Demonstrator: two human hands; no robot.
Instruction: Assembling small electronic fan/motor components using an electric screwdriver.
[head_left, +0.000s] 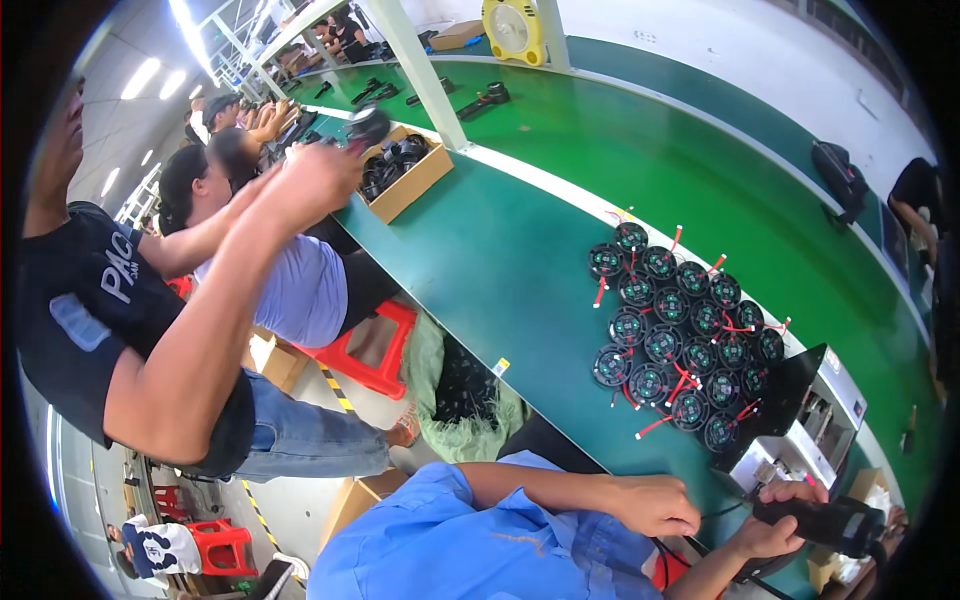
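Here, black tool point(843, 526) inside grasping right hand point(772, 534), left hand point(655, 505) apart, hold unclear.

Blue shirt point(425, 545), fabric creased; short sleeve point(447, 486); brownish mark point(520, 541) on front; left hand point(657, 505) bare.

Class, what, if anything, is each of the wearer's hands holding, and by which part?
The right hand holds a black device by the end nearer the left hand, which is curled; whether that holds anything cannot be told.
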